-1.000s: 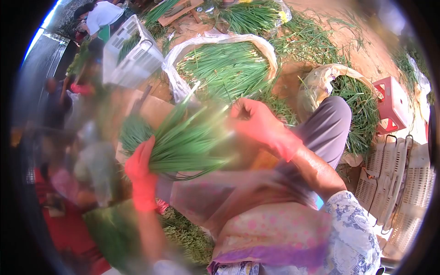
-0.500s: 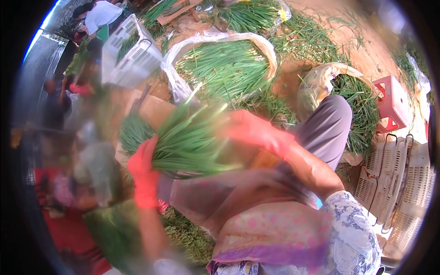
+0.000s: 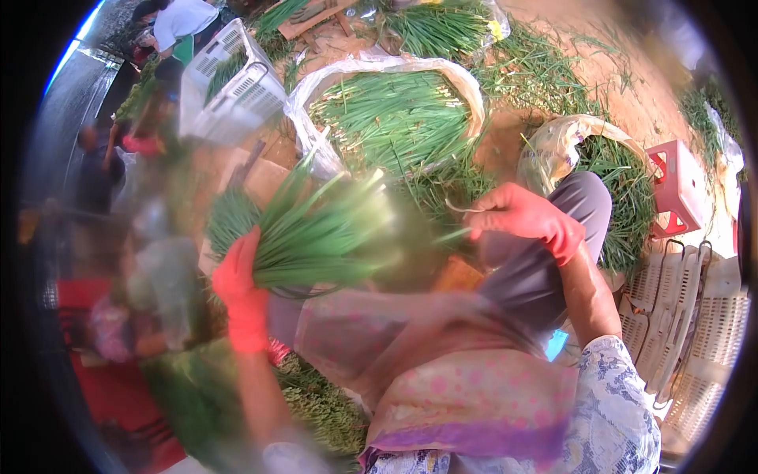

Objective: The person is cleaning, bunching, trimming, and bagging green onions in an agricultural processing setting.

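A red glove covers my left hand (image 3: 241,288), whose fingers are wrapped round a bunch of long green stalks (image 3: 316,229). The bunch points right, its pale ends blurred. To the right of it, my right hand (image 3: 529,220), also in a red glove, is pinched on a few thin stalks (image 3: 454,235) above my knee. Beyond the bunch lies an open plastic bag (image 3: 296,110) full of green stalks (image 3: 395,114). More green stalks (image 3: 230,221) rest just behind my left hand.
A white crate (image 3: 237,87) stands at the upper left, near a person (image 3: 183,24). On the right are a sack of greens (image 3: 545,154), a pink stool (image 3: 681,186) and pale plastic baskets (image 3: 711,332). Loose greens (image 3: 537,71) litter the ground.
My right hand has moved right, away from the bunch, with thin stalks in its fingers. The bunch has shifted slightly left with my left hand.
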`<state>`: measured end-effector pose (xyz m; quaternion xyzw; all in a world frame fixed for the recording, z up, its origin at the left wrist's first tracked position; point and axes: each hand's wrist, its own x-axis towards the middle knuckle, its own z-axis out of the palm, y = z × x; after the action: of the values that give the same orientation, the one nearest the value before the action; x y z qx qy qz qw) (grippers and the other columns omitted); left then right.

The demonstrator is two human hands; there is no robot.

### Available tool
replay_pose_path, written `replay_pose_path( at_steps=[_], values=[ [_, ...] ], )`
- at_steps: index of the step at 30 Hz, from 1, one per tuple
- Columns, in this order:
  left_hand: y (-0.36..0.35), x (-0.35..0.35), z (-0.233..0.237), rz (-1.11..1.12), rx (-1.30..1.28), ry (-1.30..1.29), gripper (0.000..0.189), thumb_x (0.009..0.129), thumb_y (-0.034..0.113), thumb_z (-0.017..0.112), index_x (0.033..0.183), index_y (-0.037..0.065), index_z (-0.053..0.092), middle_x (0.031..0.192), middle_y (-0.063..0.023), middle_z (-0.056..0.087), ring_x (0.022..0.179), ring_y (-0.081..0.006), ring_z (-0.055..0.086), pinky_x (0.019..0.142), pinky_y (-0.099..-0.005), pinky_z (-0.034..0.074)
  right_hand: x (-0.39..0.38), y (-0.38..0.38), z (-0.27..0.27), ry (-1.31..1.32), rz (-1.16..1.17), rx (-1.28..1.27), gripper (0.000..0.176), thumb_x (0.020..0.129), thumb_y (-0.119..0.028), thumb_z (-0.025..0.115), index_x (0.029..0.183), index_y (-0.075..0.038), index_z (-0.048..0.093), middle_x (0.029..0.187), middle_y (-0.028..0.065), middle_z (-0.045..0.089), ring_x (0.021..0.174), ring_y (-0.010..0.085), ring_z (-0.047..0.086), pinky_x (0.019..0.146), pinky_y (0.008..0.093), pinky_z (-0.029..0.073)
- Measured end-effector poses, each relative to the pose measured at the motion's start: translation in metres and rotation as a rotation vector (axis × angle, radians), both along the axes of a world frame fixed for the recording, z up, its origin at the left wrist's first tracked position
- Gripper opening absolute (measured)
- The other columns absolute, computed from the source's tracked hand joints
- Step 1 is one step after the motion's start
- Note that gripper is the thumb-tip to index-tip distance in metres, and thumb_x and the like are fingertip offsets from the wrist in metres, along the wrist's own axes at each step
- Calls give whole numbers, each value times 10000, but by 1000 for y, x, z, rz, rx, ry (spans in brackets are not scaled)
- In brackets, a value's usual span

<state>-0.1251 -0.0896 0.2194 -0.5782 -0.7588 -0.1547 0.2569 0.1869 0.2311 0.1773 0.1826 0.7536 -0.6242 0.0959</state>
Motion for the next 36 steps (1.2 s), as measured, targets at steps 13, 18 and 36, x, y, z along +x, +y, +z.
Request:
replay_pose_path(
  at_steps=[13,18,36],
  values=[
    [18,14,3,-46,70,-206,578,714,-65,661,1275,79,658,1102,-158,706,946,-362,699,798,-408,558,-80,-108,4,721,4,896,242,820,-228,677,978,-49,637,861,149,663,765,349,666,673,471,533],
    [9,10,-3,-96,32,-283,592,714,-69,668,1289,69,648,1114,-166,702,956,-368,697,820,-407,553,-75,-77,39,550,-10,752,167,857,-196,635,970,-79,670,839,153,665,782,369,669,672,477,535],
    [12,13,-2,-217,-24,-217,559,724,-1,697,1277,75,663,1067,-164,713,878,-348,704,735,-397,559,-127,-56,-11,220,102,-540,323,890,-215,756,1187,-91,723,779,32,666,620,89,572,514,249,436]
  ],
)
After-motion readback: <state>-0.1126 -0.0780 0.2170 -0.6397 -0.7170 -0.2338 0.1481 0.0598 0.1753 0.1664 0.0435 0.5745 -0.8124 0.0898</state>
